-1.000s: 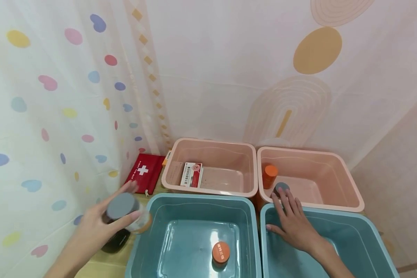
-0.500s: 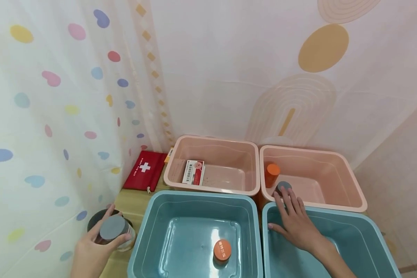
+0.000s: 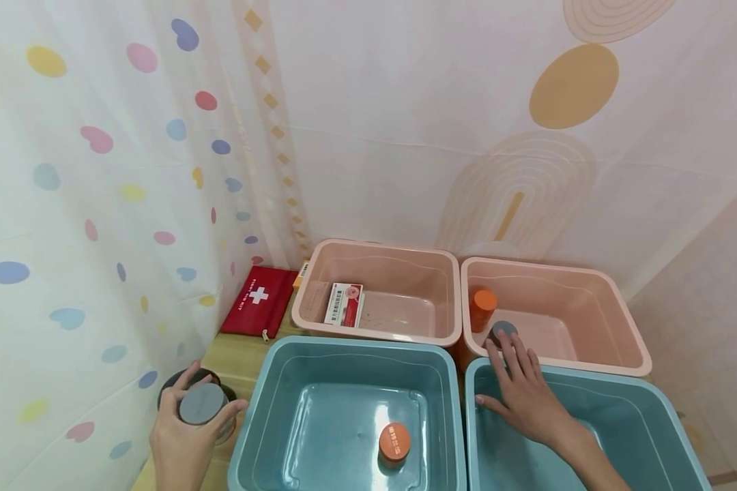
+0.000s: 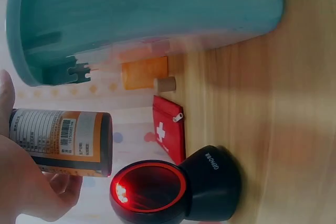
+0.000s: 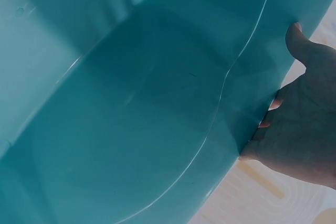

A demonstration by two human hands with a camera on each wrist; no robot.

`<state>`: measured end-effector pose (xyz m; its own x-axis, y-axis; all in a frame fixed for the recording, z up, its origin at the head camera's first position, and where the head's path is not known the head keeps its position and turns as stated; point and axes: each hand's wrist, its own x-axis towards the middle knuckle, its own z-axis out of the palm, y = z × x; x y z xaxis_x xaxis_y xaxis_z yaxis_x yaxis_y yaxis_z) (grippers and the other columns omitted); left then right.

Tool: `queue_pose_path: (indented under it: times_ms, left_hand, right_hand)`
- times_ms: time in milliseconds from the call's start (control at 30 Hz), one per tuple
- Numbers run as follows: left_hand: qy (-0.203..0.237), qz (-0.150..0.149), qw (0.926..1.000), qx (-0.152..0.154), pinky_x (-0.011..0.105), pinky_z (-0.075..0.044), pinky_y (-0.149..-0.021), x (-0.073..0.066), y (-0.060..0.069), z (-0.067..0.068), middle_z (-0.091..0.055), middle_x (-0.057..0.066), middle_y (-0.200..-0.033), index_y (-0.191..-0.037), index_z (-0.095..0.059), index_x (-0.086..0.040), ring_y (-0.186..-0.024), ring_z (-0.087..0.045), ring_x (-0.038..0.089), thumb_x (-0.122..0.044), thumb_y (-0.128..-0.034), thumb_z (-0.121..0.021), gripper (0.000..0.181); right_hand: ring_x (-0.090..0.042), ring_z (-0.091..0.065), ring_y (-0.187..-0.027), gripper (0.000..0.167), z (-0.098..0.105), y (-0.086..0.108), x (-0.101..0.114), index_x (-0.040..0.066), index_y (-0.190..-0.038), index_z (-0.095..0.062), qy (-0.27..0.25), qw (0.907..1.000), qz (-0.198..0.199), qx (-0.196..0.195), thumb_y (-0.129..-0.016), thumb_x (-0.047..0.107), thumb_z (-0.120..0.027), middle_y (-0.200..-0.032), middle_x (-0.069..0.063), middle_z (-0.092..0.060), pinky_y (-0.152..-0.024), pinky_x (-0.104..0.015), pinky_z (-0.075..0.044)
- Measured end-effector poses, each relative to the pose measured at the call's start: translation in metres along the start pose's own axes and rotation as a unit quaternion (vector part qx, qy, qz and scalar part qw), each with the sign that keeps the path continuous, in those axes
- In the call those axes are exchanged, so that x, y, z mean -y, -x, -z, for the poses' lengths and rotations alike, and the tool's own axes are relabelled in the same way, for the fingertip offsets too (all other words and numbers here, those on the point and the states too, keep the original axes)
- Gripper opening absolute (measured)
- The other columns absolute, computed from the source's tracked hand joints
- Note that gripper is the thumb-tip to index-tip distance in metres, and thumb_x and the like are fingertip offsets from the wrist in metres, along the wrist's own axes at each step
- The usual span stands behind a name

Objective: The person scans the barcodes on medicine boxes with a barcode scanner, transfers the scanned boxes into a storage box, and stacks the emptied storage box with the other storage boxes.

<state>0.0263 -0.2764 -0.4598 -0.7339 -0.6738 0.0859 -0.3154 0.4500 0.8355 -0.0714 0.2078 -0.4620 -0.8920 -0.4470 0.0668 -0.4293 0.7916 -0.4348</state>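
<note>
My left hand (image 3: 181, 443) holds a grey-capped bottle (image 3: 201, 404) between thumb and fingers, left of the left blue bin (image 3: 353, 344). In the left wrist view the bottle's printed label (image 4: 67, 135) shows a barcode. Beside it stands a black barcode scanner (image 4: 210, 182), its round window ringed in lit red. My right hand (image 3: 528, 399) lies over the rim of the right blue bin (image 3: 614, 380), fingers extended. Its fingertips overlap another grey-capped bottle (image 3: 503, 329) in the right pink bin (image 3: 553, 266); whether they touch it is unclear.
An orange-capped bottle (image 3: 394, 440) stands inside the left blue bin. The left pink bin (image 3: 383, 251) contains a medicine box (image 3: 342, 305); an orange bottle (image 3: 483, 310) is in the right pink one. A red first aid pouch (image 3: 261, 296) lies on the wooden table (image 3: 246, 354).
My left hand has carried the bottle left and down from beside the left blue bin's rim to the scanner, and has since shifted only slightly. The right hand has stayed in place.
</note>
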Motion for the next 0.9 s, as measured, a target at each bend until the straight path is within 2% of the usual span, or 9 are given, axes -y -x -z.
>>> queue_pose_path:
  times_ms: [33,167,333,433,533,600,700,800,900]
  left_hand:
    - [0.005,-0.002,1.0,-0.003,0.008,-0.037,-0.098,0.001,0.0,-0.001,-0.059,0.005,-0.163,-0.113,-0.05,-0.002,-0.103,-0.044,-0.03,-0.023,-0.077,-0.104,0.068]
    - [0.035,-0.021,0.9991,-0.012,0.005,-0.037,-0.097,0.002,-0.001,-0.002,-0.064,0.004,-0.158,-0.115,-0.053,-0.001,-0.103,-0.051,-0.03,-0.018,-0.0757,-0.104,0.066]
    - [0.06,-0.07,0.9954,-0.023,0.002,-0.039,-0.101,-0.002,-0.01,-0.001,-0.071,0.003,-0.149,-0.135,-0.072,-0.007,-0.126,-0.06,-0.013,-0.008,-0.0743,-0.103,0.069]
    - [0.057,-0.086,0.9947,-0.007,0.004,-0.04,-0.107,-0.016,-0.024,0.003,-0.07,-0.001,-0.151,-0.143,-0.074,-0.015,-0.141,-0.059,0.001,-0.012,-0.0762,-0.103,0.073]
    - [0.081,-0.094,0.9919,0.031,0.005,-0.043,-0.108,-0.039,-0.042,0.004,-0.066,-0.005,-0.156,-0.148,-0.071,-0.02,-0.148,-0.057,0.01,-0.013,-0.0811,-0.1,0.073]
    - [0.103,-0.113,0.986,0.067,0.006,-0.045,-0.105,-0.059,-0.053,0.002,-0.065,-0.005,-0.158,-0.15,-0.069,-0.02,-0.147,-0.058,0.013,-0.012,-0.0851,-0.097,0.071]
    - [0.134,-0.151,0.9698,0.136,0.011,-0.046,-0.108,-0.092,-0.069,-0.013,-0.063,-0.002,-0.16,-0.152,-0.068,-0.017,-0.147,-0.057,0.014,-0.011,-0.0901,-0.092,0.067]
    - [0.15,-0.177,0.9506,0.207,0.025,-0.048,-0.107,-0.13,-0.08,-0.041,-0.067,0.004,-0.155,-0.151,-0.068,-0.017,-0.138,-0.061,0.02,-0.016,-0.0917,-0.092,0.064]
    - [0.162,-0.194,0.9249,0.284,0.038,-0.053,-0.104,-0.166,-0.084,-0.08,-0.069,0.011,-0.15,-0.154,-0.066,-0.02,-0.13,-0.062,0.029,-0.018,-0.092,-0.092,0.067]
  right_hand:
    - [-0.06,-0.007,-0.163,0.097,-0.001,0.0,-0.001,-0.007,-0.166,-0.029,-0.001,1.0,0.004,-0.004,-0.099,0.041,-0.079,-0.174,-0.039,-0.015,-0.126,-0.081,-0.006]
    - [-0.06,-0.007,-0.162,0.097,-0.002,0.0,-0.002,-0.006,-0.167,-0.027,0.001,1.0,0.006,-0.005,-0.099,0.04,-0.079,-0.175,-0.039,-0.015,-0.126,-0.082,-0.007]
    - [-0.059,-0.007,-0.163,0.096,-0.003,0.001,-0.003,-0.005,-0.168,-0.027,0.007,1.0,0.006,-0.004,-0.099,0.038,-0.08,-0.175,-0.039,-0.016,-0.128,-0.08,-0.005]
    - [-0.059,-0.008,-0.163,0.096,-0.003,0.001,-0.003,-0.005,-0.168,-0.027,0.016,0.9998,0.013,-0.007,-0.1,0.042,-0.077,-0.174,-0.039,-0.017,-0.128,-0.08,-0.007]
    - [-0.061,-0.01,-0.161,0.096,0.0,-0.003,0.001,-0.007,-0.166,-0.03,0.023,0.9997,0.009,-0.005,-0.098,0.039,-0.081,-0.174,-0.04,-0.018,-0.125,-0.083,-0.012]
    - [-0.062,-0.01,-0.162,0.097,0.003,-0.006,0.005,-0.008,-0.166,-0.031,0.023,0.9997,-0.004,0.01,-0.096,0.035,-0.083,-0.175,-0.04,-0.017,-0.125,-0.083,-0.012]
    - [-0.062,-0.009,-0.162,0.099,0.007,-0.009,0.009,-0.009,-0.166,-0.03,0.025,0.9989,-0.024,0.032,-0.096,0.036,-0.084,-0.176,-0.039,-0.014,-0.126,-0.081,-0.01]
    - [-0.062,-0.008,-0.162,0.099,0.008,-0.008,0.009,-0.009,-0.166,-0.03,0.028,0.9983,-0.034,0.037,-0.096,0.036,-0.084,-0.176,-0.04,-0.014,-0.127,-0.081,-0.01]
    - [-0.063,-0.01,-0.161,0.098,0.007,-0.005,0.008,-0.009,-0.165,-0.031,0.025,0.9989,-0.029,0.026,-0.096,0.034,-0.084,-0.175,-0.04,-0.015,-0.126,-0.082,-0.011]
